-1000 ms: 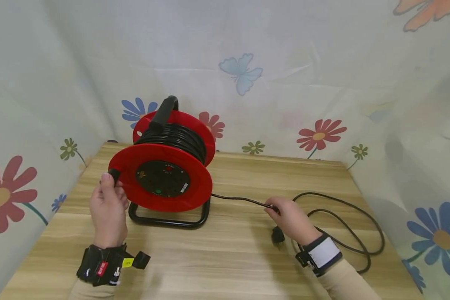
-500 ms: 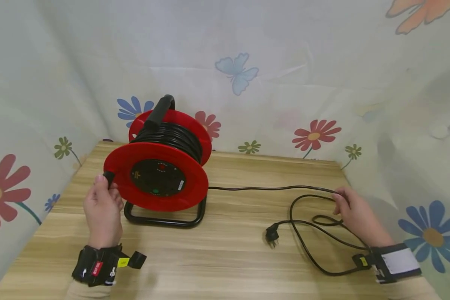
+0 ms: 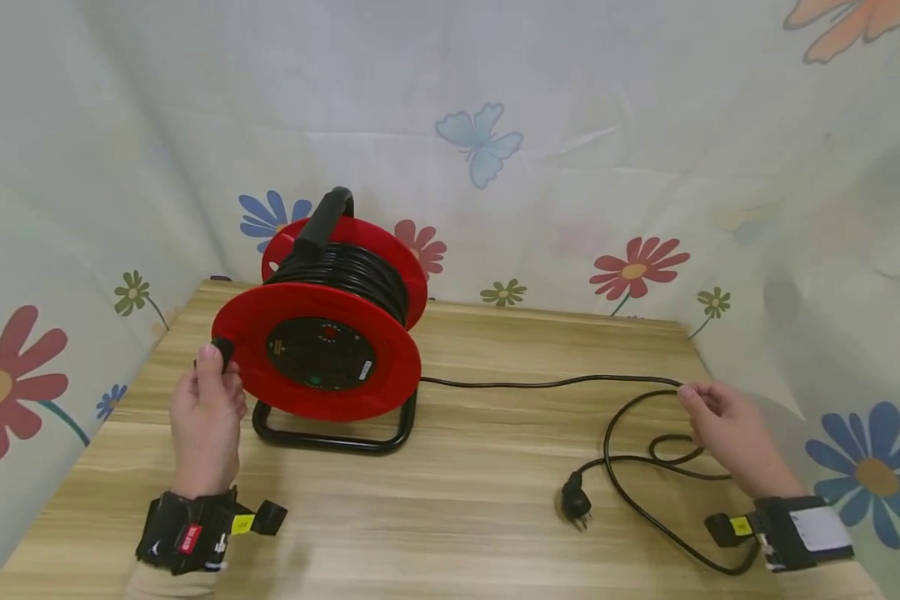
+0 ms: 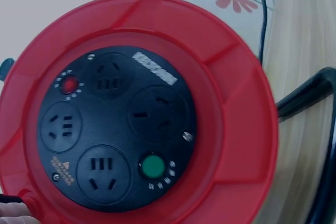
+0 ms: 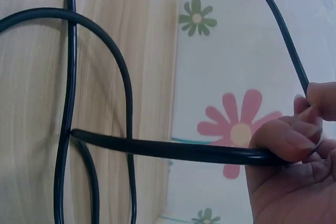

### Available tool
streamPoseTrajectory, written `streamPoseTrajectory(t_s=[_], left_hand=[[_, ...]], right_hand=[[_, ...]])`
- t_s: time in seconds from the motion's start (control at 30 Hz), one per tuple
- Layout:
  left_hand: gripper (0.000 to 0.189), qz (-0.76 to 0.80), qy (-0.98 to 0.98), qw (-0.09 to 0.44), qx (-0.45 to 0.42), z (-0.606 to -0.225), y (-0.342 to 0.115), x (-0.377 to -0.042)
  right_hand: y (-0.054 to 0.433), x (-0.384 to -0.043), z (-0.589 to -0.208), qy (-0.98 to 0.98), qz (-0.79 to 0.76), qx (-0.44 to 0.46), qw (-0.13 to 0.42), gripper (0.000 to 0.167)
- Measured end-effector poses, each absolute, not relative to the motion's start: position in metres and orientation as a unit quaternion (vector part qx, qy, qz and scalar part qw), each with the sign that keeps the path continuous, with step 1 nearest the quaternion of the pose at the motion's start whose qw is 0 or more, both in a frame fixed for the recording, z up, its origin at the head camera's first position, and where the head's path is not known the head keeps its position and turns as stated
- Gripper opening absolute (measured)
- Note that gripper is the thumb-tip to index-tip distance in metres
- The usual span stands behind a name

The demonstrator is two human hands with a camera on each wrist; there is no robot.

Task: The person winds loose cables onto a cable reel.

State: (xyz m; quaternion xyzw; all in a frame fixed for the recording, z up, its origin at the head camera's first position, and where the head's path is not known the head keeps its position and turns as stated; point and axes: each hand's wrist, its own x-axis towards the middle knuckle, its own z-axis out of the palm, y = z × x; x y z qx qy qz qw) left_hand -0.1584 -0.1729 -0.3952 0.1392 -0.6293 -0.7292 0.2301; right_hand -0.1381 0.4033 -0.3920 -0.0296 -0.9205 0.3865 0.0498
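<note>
A red cable reel with black cable wound on its drum stands on a black tube frame at the left of the table. At its rim, my left hand grips the black crank knob. The reel's socket face fills the left wrist view. From the drum a black cable runs right to my right hand, which holds it between thumb and curled fingers. In the right wrist view the cable passes through those fingers. A black plug on the cable's end lies on the table.
Loose loops of cable lie on the wooden table around the plug, near my right wrist. A flower-printed curtain encloses the table at the back and sides. A black carrying handle tops the reel.
My right hand has moved right along the cable, away from the reel, and the cable span is longer. The plug has shifted slightly right. My left hand stays on the knob.
</note>
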Motion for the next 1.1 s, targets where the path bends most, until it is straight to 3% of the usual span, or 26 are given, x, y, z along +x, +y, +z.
streamPoseTrajectory(t_s=[0.4,1.1], left_hand=[[0.043,-0.553,-0.789,0.251,0.095,-0.374,-0.173,-0.159],[0.050,-0.463,-0.850,0.237,0.079,-0.357,-0.164,-0.157]], right_hand=[[0.378,-0.146,-0.399,-0.911,0.413,-0.004,0.018,0.045],[0.360,-0.148,-0.407,-0.925,0.379,0.001,0.012,0.046]])
